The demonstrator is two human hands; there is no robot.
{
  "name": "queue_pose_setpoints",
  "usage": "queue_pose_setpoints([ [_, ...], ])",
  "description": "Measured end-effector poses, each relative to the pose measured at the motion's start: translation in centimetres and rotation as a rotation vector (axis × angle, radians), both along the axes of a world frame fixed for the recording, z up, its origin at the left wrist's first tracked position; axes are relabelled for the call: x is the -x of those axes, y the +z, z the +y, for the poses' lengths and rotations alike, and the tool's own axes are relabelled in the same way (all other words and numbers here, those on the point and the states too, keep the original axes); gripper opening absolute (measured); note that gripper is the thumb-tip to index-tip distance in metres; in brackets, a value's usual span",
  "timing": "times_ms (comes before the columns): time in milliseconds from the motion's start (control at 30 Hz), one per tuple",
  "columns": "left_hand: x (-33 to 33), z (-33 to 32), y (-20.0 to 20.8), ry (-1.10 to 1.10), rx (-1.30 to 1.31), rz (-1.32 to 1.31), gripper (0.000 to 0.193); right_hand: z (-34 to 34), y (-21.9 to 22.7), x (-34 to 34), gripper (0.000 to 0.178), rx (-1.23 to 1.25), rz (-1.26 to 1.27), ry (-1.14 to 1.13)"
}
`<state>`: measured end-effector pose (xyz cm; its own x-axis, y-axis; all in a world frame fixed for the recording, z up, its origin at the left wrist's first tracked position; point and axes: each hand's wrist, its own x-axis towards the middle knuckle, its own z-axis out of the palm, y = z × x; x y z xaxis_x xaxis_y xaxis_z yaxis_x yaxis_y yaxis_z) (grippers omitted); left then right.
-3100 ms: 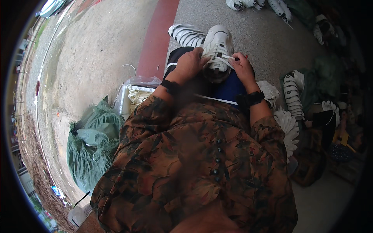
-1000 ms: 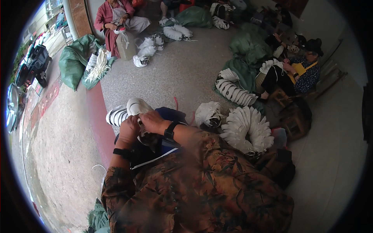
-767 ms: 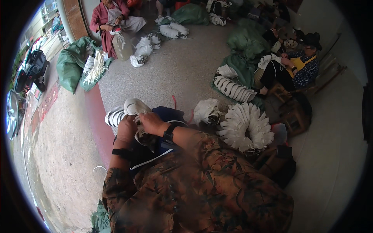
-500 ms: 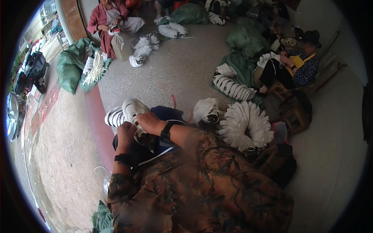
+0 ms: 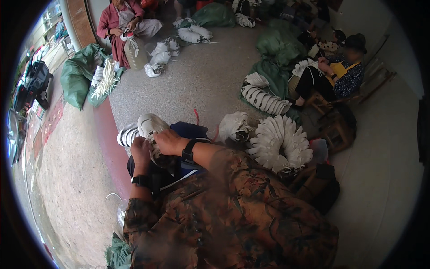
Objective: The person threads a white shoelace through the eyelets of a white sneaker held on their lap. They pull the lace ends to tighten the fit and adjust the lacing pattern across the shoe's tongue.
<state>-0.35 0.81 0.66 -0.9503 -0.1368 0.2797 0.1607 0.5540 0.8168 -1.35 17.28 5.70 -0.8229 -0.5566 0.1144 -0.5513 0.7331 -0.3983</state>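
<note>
A white shoe upper (image 5: 149, 123) rests over my lap, its toe pointing away from me. My right hand (image 5: 168, 141) bends across its lace opening with the fingers closed on the upper. Close on the left, my left hand (image 5: 140, 150) is closed in a pinch beside the opening; what its fingertips hold is too small to make out. Beyond my left hand, a stack of nested white uppers (image 5: 128, 134) leans against the shoe upper. Dark blue cloth (image 5: 190, 130) lies under and beside the work.
To my right sit a white bundle (image 5: 235, 127) and a ring of white uppers (image 5: 281, 144). A row of uppers (image 5: 266, 101) lies by green sacks (image 5: 281, 45). Co-workers sit at the far left (image 5: 117, 22) and right (image 5: 351, 71). A wooden stool (image 5: 337, 132) stands at right.
The whole view has shifted slightly. My left hand stays by the lace opening, and my right hand remains on the shoe upper with little visible movement.
</note>
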Motion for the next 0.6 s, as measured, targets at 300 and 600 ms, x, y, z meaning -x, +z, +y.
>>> queue_pose_setpoints([
  [300, -1.6, 0.0, 1.9, -0.146, -0.545, -0.44, 0.012, -0.6, -1.5, 0.4, 0.014, -0.062, 0.152, 0.064],
  [600, -2.6, -1.8, 2.0, -0.313, -0.819, -0.392, 0.011, 0.0, -0.9, 0.6, 0.014, -0.056, 0.085, 0.066],
])
